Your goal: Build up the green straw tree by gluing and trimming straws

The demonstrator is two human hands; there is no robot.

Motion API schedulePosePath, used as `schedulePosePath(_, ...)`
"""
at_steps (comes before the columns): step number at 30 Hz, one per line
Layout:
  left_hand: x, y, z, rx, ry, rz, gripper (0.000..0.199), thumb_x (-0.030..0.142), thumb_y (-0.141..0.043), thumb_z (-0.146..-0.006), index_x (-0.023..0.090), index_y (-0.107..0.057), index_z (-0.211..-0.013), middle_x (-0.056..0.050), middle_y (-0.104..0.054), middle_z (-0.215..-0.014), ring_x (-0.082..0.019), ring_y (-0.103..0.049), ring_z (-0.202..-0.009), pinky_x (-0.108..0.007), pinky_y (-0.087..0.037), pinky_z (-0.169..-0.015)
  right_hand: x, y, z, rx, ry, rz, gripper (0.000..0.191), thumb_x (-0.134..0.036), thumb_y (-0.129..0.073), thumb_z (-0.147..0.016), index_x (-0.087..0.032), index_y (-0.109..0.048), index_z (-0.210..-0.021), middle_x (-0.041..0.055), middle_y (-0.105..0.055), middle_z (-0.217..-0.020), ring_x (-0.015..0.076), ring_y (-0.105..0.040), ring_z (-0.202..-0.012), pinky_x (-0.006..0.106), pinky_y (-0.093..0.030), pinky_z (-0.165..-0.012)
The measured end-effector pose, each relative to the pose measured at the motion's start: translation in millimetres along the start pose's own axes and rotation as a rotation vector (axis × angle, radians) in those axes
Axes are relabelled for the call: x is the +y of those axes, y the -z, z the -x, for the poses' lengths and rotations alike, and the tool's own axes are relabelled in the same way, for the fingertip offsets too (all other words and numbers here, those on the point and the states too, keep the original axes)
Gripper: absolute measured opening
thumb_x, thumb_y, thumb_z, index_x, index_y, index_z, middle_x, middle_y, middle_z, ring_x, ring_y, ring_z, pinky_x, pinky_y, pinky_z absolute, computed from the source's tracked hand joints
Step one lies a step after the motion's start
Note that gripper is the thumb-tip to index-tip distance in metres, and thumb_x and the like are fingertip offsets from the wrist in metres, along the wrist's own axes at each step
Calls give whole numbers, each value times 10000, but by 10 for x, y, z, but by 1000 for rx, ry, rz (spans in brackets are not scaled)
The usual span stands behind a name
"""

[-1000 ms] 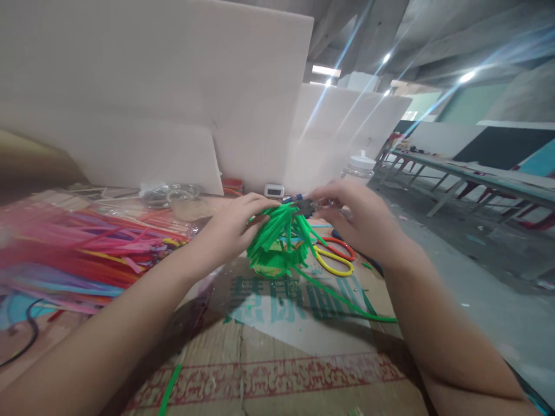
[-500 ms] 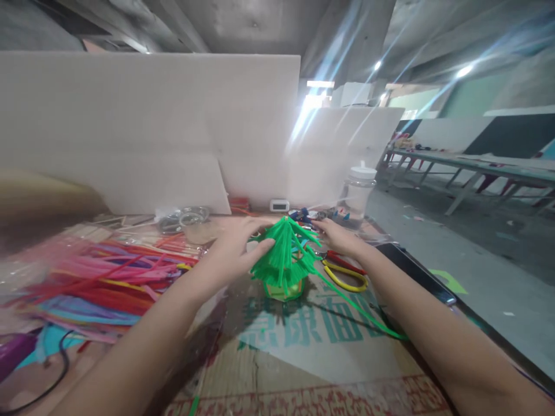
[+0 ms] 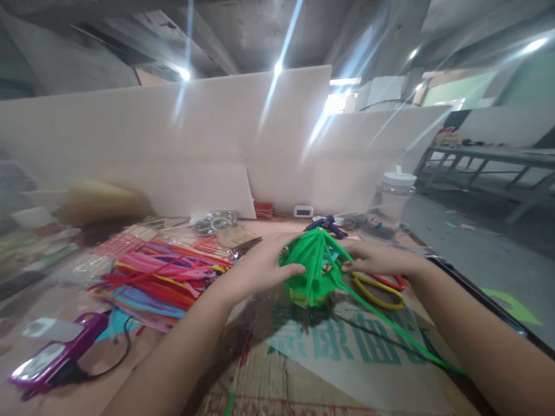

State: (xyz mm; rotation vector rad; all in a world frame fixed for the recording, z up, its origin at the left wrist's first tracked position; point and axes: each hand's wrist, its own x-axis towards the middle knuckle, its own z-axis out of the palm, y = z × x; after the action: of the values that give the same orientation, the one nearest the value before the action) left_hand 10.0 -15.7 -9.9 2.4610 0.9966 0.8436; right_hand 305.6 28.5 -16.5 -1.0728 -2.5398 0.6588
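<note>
A cone-shaped green pipe-cleaner model stands on printed cardboard, its lower part in shadow. My left hand wraps its left side, thumb in front and fingers partly hidden behind. On the other side, my right hand is closed at the cone's edge, thumb and fingertips around one of the green strands. A long green pipe cleaner trails from the model toward my right forearm. Pliers with red and yellow handles lie just under my right hand.
Colourful pipe cleaners are heaped at the left, near a purple power strip. Behind the model are a dark blue glue gun and a small white clock. A clear bottle stands back right, before white boards.
The view has swung left, so things sit farther right. My right hand has come from behind the model to its right edge, fingers closing on a strand. My left hand keeps its hold.
</note>
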Motion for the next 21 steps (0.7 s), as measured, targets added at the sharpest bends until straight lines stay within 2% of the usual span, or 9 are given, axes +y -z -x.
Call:
schedulePosePath(1,-31,20,-5,28,-19,10,597,326,-705,-867,228,-502,-1420,-108,-575,-1436,-253,-527,-1333,-460,-423,-1130,-34,-56,-42,-55,-13,-47,418,-583,-646,-819,-199,-767,-931,53,-751,-929,253,-671,-900,340,-507,-835)
schedulePosePath(2,-69,51,-8,54,-38,13,584,320,-704,-865,222,-511,-1408,-111,-573,-1436,-254,-519,-1342,-459,-419,-1134,-64,-119,-87,-53,-27,-92,436,-582,-606,-850,-188,-756,-962,59,-747,-947,251,-668,-899,343,-509,-827)
schedulePosePath(4,-159,135,-8,87,-53,12,533,312,-671,-886,225,-525,-1392,-108,-570,-1439,-250,-513,-1353,-457,-412,-1142,-112,-252,-176,21,-78,-169,473,-592,-545,-889,-176,-730,-1016,65,-740,-971,243,-669,-882,340,-517,-790)
schedulePosePath(7,-287,259,0,18,-37,-11,545,334,-637,-912,245,-500,-1433,-92,-550,-1472,-252,-522,-1353,-461,-419,-1140,-146,-406,-264,90,-124,-216,513,-624,-495,-908,-170,-715,-1001,73,-737,-944,239,-674,-853,329,-525,-725)
schedulePosePath(10,-345,308,-5,-27,-25,17,524,364,-595,-939,259,-496,-1443,-90,-551,-1474,-265,-535,-1344,-487,-441,-1119,-129,-404,-267,71,-147,-223,512,-622,-468,-923,-173,-705,-986,79,-736,-922,229,-681,-802,332,-530,-690)
schedulePosePath(16,-333,266,-60,-84,-18,69,537,355,-591,-933,267,-482,-1452,-70,-506,-1517,-252,-483,-1395,-477,-386,-1168,-5,-154,-40,32,-274,-136,516,-578,-414,-961,-151,-699,-900,83,-729,-855,224,-682,-801,344,-517,-750)
schedulePosePath(18,-344,286,-96,-105,-41,45,541,348,-584,-937,268,-471,-1460,-67,-507,-1516,-247,-483,-1394,-465,-394,-1163,-18,-201,79,-39,-324,-81,453,-539,-462,-950,-160,-710,-951,81,-738,-908,227,-679,-834,330,-498,-747)
schedulePosePath(21,-350,373,-160,-154,-125,-43,549,317,-591,-937,275,-461,-1468,-65,-525,-1501,-248,-497,-1376,-457,-404,-1152,-147,-461,236,-120,-360,19,374,-506,-633,-856,-184,-693,-1037,66,-732,-955,222,-664,-837,295,-462,-701)
